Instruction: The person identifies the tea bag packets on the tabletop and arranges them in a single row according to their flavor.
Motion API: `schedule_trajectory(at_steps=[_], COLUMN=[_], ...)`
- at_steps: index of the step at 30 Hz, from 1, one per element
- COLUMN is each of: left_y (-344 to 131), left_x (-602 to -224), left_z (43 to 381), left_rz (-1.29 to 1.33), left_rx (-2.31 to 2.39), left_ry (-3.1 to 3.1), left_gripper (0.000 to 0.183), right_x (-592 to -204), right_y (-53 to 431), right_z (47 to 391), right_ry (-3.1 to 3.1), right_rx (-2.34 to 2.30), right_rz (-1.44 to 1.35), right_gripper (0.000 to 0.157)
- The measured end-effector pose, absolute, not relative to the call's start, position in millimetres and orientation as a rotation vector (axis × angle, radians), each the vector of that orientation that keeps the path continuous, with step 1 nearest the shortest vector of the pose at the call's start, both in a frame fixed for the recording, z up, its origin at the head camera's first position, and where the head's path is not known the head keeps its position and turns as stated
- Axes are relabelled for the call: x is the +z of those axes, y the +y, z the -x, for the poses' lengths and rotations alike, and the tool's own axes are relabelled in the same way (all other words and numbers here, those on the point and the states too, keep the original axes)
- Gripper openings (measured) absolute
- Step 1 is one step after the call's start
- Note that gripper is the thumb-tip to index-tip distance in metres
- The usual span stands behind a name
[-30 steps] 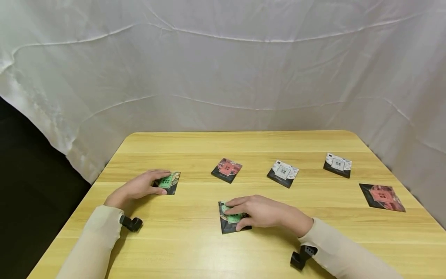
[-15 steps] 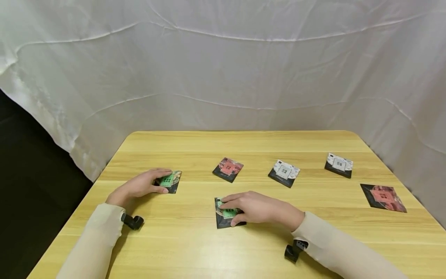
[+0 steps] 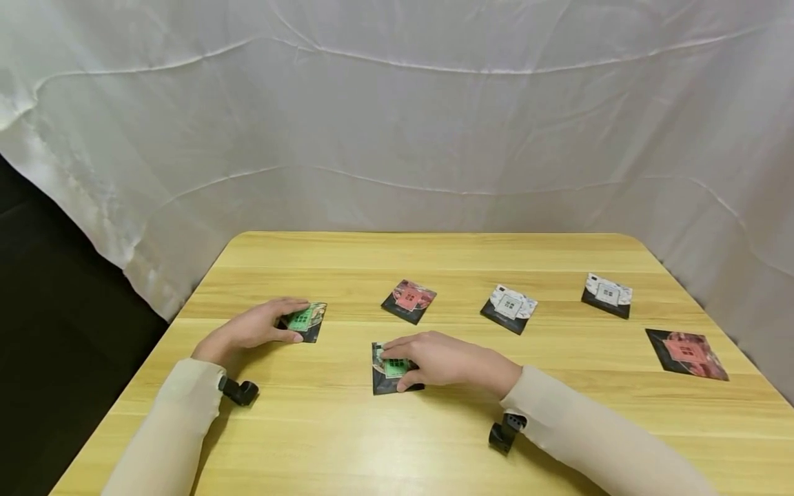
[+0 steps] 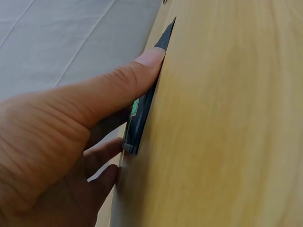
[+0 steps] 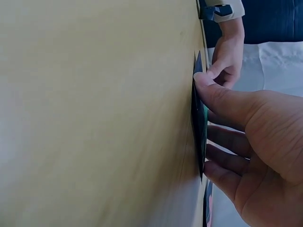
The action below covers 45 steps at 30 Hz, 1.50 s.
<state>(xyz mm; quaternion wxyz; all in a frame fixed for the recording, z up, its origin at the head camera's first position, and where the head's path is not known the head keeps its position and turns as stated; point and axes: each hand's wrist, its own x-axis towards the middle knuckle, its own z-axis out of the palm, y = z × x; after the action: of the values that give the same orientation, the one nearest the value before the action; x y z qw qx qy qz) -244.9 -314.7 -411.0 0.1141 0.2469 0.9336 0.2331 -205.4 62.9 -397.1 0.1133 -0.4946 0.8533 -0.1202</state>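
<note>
My left hand [image 3: 251,327] lies over a flat square packet with a green label [image 3: 313,322] at the table's left. In the left wrist view its thumb [image 4: 150,57] presses the near edge of that packet, and the other fingers reach the far side. Toward the middle, my right hand [image 3: 443,362] holds a second green-labelled packet [image 3: 383,383] by thumb and fingers. The right wrist view shows this packet [image 5: 199,127] edge-on, close over the wood, with the thumb [image 5: 203,81] on its near side. The hands cover part of both packets.
Behind my right hand lie a red-labelled packet [image 3: 409,301] and a white-labelled packet [image 3: 509,308]. Another white-labelled packet [image 3: 607,295] and another red-labelled packet [image 3: 686,353] are at the right. A pale curtain [image 3: 397,131] hangs behind the wooden table [image 3: 322,434].
My right hand has moved left and slightly away from me, carrying its green-labelled packet along toward the left one. The left hand has stayed at its packet.
</note>
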Motion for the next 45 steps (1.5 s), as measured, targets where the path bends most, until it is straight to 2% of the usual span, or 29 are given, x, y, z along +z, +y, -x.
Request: schedule_trajectory(at_steps=[45], left_y=[-314], left_x=[-412], left_z=[246], left_rz=[-0.686], left_rx=[0.718], left_ry=[2.731], left_gripper=[0.076], right_x=[-403], right_y=[2], right_z=[245], right_ry=[2.584], right_rx=[-0.308], right_rz=[1.34], right_gripper=[0.062])
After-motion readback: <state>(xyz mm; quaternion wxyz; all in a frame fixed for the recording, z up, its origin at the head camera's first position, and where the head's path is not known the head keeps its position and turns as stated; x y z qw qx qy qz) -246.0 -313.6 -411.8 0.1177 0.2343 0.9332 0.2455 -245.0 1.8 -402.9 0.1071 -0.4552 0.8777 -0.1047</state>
